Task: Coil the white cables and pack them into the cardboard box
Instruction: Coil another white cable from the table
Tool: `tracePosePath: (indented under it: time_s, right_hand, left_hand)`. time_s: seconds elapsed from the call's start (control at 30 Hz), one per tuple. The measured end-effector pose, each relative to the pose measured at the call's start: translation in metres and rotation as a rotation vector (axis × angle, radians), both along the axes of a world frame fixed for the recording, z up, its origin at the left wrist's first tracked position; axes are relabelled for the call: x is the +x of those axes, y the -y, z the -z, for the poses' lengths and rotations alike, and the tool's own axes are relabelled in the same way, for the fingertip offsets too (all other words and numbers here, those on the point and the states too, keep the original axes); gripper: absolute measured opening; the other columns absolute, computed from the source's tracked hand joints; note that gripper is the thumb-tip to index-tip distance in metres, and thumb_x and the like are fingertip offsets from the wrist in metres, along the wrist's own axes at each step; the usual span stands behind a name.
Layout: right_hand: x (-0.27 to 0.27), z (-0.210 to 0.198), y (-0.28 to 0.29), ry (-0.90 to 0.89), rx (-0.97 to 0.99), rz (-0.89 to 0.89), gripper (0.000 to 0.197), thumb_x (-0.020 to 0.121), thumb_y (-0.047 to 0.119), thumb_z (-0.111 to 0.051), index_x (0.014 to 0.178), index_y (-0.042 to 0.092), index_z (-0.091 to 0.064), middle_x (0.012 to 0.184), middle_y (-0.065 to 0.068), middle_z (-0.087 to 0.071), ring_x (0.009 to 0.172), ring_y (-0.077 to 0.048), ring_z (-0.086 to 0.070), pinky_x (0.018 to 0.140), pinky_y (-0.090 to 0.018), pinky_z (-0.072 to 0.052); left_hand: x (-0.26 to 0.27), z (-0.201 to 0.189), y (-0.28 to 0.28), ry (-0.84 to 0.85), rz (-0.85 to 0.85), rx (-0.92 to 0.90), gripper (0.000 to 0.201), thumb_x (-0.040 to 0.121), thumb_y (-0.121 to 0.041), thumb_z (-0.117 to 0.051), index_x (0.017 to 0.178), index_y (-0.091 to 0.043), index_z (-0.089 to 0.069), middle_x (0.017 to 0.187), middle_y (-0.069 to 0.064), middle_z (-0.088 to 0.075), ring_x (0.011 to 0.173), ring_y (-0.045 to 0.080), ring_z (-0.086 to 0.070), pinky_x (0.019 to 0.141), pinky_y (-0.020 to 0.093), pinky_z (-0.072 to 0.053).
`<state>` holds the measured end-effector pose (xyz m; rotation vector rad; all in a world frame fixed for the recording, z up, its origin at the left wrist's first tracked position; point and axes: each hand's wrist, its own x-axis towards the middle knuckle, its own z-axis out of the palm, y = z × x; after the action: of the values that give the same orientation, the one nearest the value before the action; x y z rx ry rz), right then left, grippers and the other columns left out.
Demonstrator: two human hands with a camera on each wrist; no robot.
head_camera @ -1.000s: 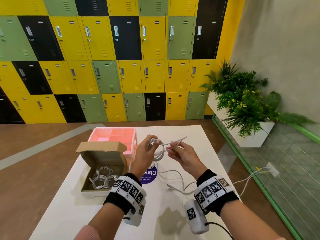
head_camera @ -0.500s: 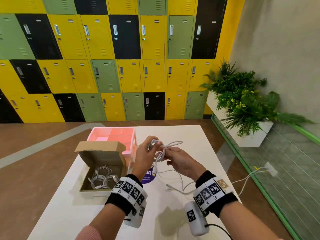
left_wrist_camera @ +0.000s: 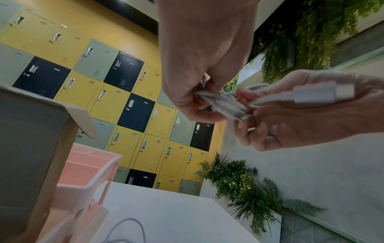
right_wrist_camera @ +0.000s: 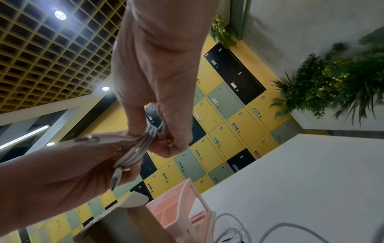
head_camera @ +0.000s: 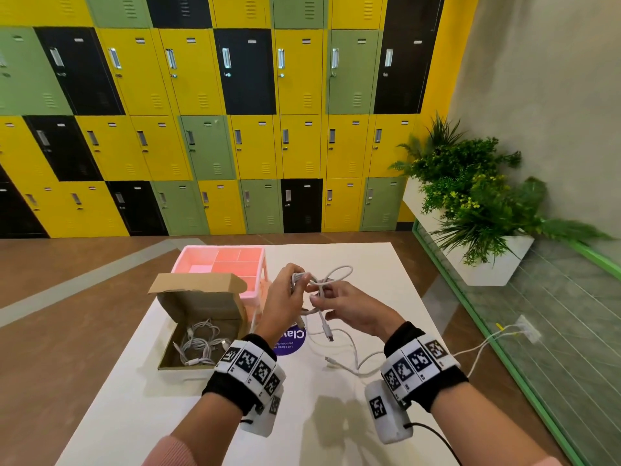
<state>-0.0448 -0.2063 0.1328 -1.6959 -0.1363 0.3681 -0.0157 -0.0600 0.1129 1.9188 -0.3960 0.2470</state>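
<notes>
Partly hidden behind the left hand (head_camera: 283,302), a purple sticker (head_camera: 291,343) read "Clay"; both grips, right hand (head_camera: 353,309) included, pinched a white cable (head_camera: 319,286) bundle.

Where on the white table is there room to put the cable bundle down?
The white table is bare on its far right, beyond the hands, and near its front edge by the wrists. It is crowded around the open cardboard box, pink plastic organizer and loose white cable.

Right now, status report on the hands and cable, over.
Left hand and right hand both grip coiled white cable. Open brown cardboard box unobstructed. Another loose white cable on table.
</notes>
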Motion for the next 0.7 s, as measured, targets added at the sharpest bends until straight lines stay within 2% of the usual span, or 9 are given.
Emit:
tracePosePath:
  time_s: [0.07, 0.13, 0.23, 0.33, 0.43, 0.57, 0.63, 0.7]
  right_hand:
    - [0.000, -0.003, 0.003, -0.010, -0.002, -0.045, 0.028, 0.093, 0.011, -0.058, 0.121, 0.009, -0.056, 0.100, -0.003, -0.063, 0.091, -0.011, -0.062, 0.075, -0.026, -0.049]
    - [-0.001, -0.005, 0.006, -0.028, -0.014, -0.063, 0.033, 0.091, 0.004, -0.059, 0.124, 0.001, -0.052, 0.092, -0.005, -0.060, 0.082, -0.009, -0.061, 0.070, -0.023, -0.051]
    - [-0.001, -0.005, 0.009, -0.057, -0.043, -0.066, 0.040, 0.087, -0.003, -0.061, 0.126, -0.007, -0.050, 0.083, -0.003, -0.057, 0.074, -0.008, -0.059, 0.066, -0.020, -0.051]
    - [0.001, -0.003, 0.011, -0.063, -0.066, -0.077, 0.037, 0.087, -0.005, -0.061, 0.122, -0.010, -0.051, 0.078, -0.002, -0.057, 0.071, -0.007, -0.059, 0.065, -0.019, -0.051]
    - [0.001, -0.002, 0.012, -0.064, -0.078, -0.089, 0.024, 0.087, -0.006, -0.060, 0.111, -0.006, -0.056, 0.075, -0.002, -0.055, 0.065, -0.004, -0.059, 0.064, -0.020, -0.052]
    - [0.003, 0.000, 0.011, -0.050, -0.124, -0.110, 0.011, 0.087, -0.006, -0.060, 0.096, 0.001, -0.058, 0.071, -0.001, -0.051, 0.061, -0.002, -0.058, 0.065, -0.021, -0.053]
    - [0.003, 0.001, 0.010, -0.036, -0.161, -0.116, 0.015, 0.087, -0.005, -0.060, 0.100, 0.004, -0.060, 0.072, -0.001, -0.052, 0.063, -0.003, -0.058, 0.066, -0.021, -0.052]
    - [0.004, 0.001, 0.010, -0.033, -0.187, -0.103, 0.026, 0.088, -0.004, -0.060, 0.114, 0.000, -0.059, 0.074, -0.001, -0.055, 0.066, -0.005, -0.059, 0.066, -0.020, -0.052]
  left_hand:
    - [-0.001, 0.000, -0.001, -0.053, 0.038, 0.009, 0.012, 0.100, -0.018, -0.047, 0.094, -0.008, -0.050, 0.077, -0.007, -0.057, 0.064, -0.003, -0.054, 0.051, 0.011, -0.042]
    - [0.000, 0.001, -0.004, -0.120, 0.105, 0.029, 0.013, 0.100, -0.018, -0.045, 0.094, -0.008, -0.049, 0.076, -0.006, -0.058, 0.063, -0.003, -0.053, 0.053, 0.012, -0.039]
    - [0.001, 0.000, -0.009, -0.246, 0.206, 0.029, 0.013, 0.102, -0.016, -0.042, 0.093, -0.008, -0.048, 0.073, 0.000, -0.056, 0.064, 0.010, -0.048, 0.061, 0.025, -0.039]
    - [0.000, -0.004, -0.013, -0.379, 0.276, -0.031, 0.013, 0.101, -0.017, -0.043, 0.091, -0.011, -0.049, 0.072, 0.001, -0.056, 0.063, 0.012, -0.046, 0.063, 0.028, -0.040]
    - [0.001, -0.009, -0.019, -0.537, 0.366, -0.066, 0.017, 0.102, -0.016, -0.041, 0.097, -0.008, -0.055, 0.072, 0.000, -0.055, 0.063, 0.010, -0.045, 0.061, 0.025, -0.042]
    - [0.005, -0.015, -0.024, -0.703, 0.450, -0.053, 0.026, 0.102, -0.021, -0.041, 0.108, -0.006, -0.061, 0.069, -0.002, -0.052, 0.064, 0.008, -0.045, 0.067, 0.032, -0.052]
    - [0.006, -0.017, -0.025, -0.743, 0.478, -0.072, 0.028, 0.102, -0.023, -0.041, 0.111, -0.004, -0.060, 0.067, -0.003, -0.047, 0.062, 0.008, -0.041, 0.067, 0.032, -0.050]
    - [0.003, -0.018, -0.026, -0.780, 0.554, -0.143, 0.030, 0.101, -0.027, -0.041, 0.105, -0.007, -0.063, 0.066, -0.005, -0.041, 0.061, 0.007, -0.034, 0.066, 0.028, -0.044]
